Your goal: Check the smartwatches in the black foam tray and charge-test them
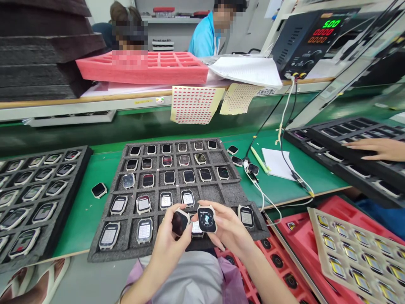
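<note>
My left hand [173,236] is closed round a smartwatch case [180,221] with a dark screen. Beside it, my right hand [229,226] grips another smartwatch case [206,219], its round dial lit up. Both are held over the front of a grey foam tray [232,192]. Rows of strapless watch cases lie in its compartments; several near the front, such as the watch [144,230] at front left, show white lit screens, while those farther back are mostly dark. Part of a lit watch shows behind my hands.
A second foam tray [85,158] of watches stands left, near a loose watch [99,190]. Cables [264,194], loose watches and a green pen [260,160] lie right. A co-worker's hand [376,149] rests on black trays. A power supply [311,40] stands on the shelf.
</note>
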